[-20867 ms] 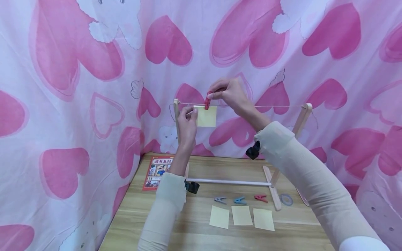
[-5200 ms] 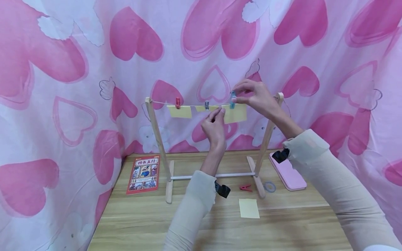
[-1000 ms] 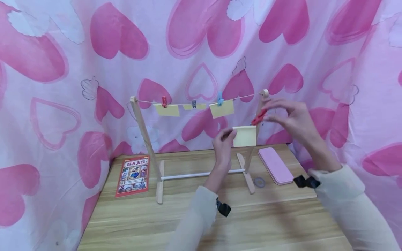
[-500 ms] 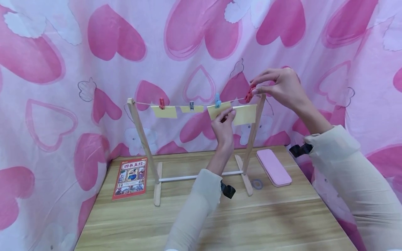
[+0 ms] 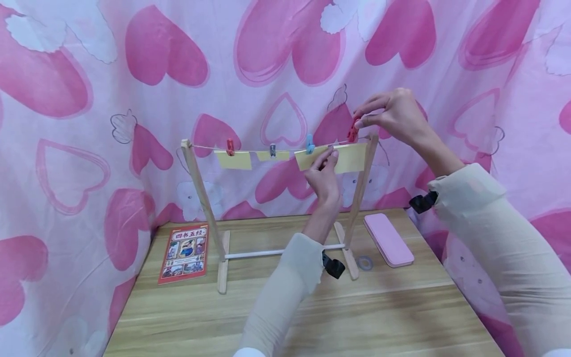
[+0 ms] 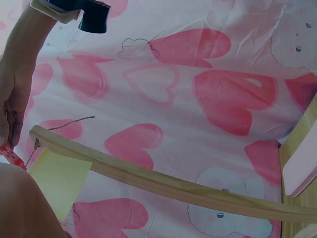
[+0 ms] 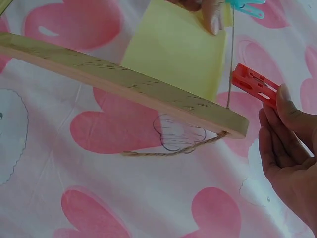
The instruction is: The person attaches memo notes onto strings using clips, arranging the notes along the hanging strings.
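Note:
My left hand (image 5: 324, 179) pinches a yellow sticky note (image 5: 352, 158) by its left edge, holding it up just under the string near the right post. Above that note, my right hand (image 5: 399, 116) pinches a red clothespin (image 5: 353, 130) between thumb and fingers. In the right wrist view the tip of the red clothespin (image 7: 255, 85) meets the string (image 7: 232, 54). Along the line hang three more notes, held by a red clothespin (image 5: 230, 147), a grey clothespin (image 5: 273, 150) and a blue clothespin (image 5: 310, 143). My left fingers partly cover the blue-clipped note (image 5: 303, 159).
The string runs between two wooden posts (image 5: 202, 198), joined low down by a white rod (image 5: 254, 254). On the wooden table (image 5: 276, 317) lie a red booklet (image 5: 184, 254), a grey ring (image 5: 365, 263) and a pink case (image 5: 389, 240). A heart-patterned curtain (image 5: 276, 49) hangs behind.
Since a second ago, the note in my left hand has risen to the string. My right hand has lifted the red clothespin to the line. Earlier, that note and clothespin lay on the table.

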Tool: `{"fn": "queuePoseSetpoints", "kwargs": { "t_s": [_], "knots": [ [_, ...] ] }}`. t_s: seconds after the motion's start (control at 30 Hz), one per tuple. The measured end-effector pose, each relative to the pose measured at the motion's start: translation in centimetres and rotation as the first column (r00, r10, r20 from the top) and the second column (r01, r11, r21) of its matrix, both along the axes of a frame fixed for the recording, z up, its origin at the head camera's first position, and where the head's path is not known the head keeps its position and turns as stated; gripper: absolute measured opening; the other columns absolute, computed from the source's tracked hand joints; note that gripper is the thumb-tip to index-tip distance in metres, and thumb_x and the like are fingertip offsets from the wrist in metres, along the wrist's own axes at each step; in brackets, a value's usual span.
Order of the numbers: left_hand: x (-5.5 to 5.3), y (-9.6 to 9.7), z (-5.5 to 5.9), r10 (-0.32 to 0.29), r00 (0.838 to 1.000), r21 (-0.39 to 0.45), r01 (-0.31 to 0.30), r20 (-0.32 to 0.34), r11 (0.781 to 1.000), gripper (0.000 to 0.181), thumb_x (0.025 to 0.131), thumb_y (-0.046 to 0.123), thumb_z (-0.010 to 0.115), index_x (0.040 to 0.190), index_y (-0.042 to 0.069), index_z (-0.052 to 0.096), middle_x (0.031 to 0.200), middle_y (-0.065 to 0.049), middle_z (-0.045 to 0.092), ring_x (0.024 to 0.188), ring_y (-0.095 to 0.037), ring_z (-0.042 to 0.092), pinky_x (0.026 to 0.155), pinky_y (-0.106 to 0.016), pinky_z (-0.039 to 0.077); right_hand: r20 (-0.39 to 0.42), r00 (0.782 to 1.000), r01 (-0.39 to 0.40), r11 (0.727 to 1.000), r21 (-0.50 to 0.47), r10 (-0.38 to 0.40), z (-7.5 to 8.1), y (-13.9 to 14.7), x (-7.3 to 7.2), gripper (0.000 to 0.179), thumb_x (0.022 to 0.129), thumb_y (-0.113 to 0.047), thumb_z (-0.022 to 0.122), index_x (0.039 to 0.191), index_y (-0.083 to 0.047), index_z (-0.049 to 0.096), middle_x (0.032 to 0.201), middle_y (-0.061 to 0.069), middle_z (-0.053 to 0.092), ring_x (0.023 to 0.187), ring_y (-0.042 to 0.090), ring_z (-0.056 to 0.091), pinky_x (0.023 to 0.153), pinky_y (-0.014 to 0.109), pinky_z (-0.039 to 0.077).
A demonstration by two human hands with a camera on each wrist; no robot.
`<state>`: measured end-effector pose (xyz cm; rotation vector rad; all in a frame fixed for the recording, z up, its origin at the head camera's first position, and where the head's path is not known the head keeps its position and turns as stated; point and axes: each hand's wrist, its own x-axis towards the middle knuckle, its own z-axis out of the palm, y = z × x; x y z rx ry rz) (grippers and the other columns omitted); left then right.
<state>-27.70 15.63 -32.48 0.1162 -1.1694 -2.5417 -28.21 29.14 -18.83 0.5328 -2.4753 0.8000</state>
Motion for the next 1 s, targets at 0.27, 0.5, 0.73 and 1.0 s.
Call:
{"fn": "queuePoseSetpoints", "kwargs": {
  "t_s": [0.27,0.5,0.73,1.0],
  "knots": [
    [0.10,0.53,0.89,0.013,0.999,0.042,-0.015,0.036,0.999,0.016,0.098,-0.001,0.078,0.112,-0.007,0.083,0.088,0.004,0.060,0.087,-0.009,0.057,0.078,-0.019,0.050,0.001,1.000,-0.003,0.999,0.043,0.003,-0.26,-0.24,-0.18,0.017,0.091,-0.009,0.090,0.107,-0.004,0.088,0.113,0.020,0.082,0.098,0.008,0.073,0.061,0.012,0.041],
    [-0.01,0.59,0.98,0.020,0.999,0.075,-0.023,0.038,0.997,0.016,0.098,-0.002,0.078,0.112,-0.008,0.082,0.091,0.004,0.063,0.090,-0.009,0.060,0.081,-0.018,0.052,0.065,0.998,-0.011,0.997,0.075,0.006,-0.73,-0.40,-0.36,0.014,0.094,-0.013,0.087,0.107,-0.006,0.088,0.115,0.018,0.082,0.111,0.028,0.069,0.073,0.011,0.048],
    [0.11,0.51,0.95,0.007,0.999,0.072,-0.010,0.051,0.997,0.015,0.099,0.000,0.078,0.111,-0.007,0.082,0.088,0.004,0.062,0.090,-0.009,0.059,0.082,-0.020,0.050,0.126,0.991,-0.067,0.990,0.126,0.051,-0.71,-0.08,-0.16,0.022,0.096,-0.019,0.085,0.114,-0.006,0.086,0.120,0.018,0.079,0.113,0.031,0.067,0.076,0.012,0.047],
    [0.09,0.55,0.56,0.001,0.999,0.062,-0.004,0.043,0.998,0.015,0.100,-0.001,0.077,0.113,-0.007,0.082,0.093,0.004,0.064,0.093,-0.009,0.061,0.085,-0.019,0.053,0.197,0.979,-0.083,0.986,0.148,0.052,-0.96,0.19,0.17,0.028,0.101,-0.017,0.079,0.126,-0.004,0.080,0.123,0.020,0.077,0.113,0.034,0.068,0.082,0.014,0.046]
  ]
}}
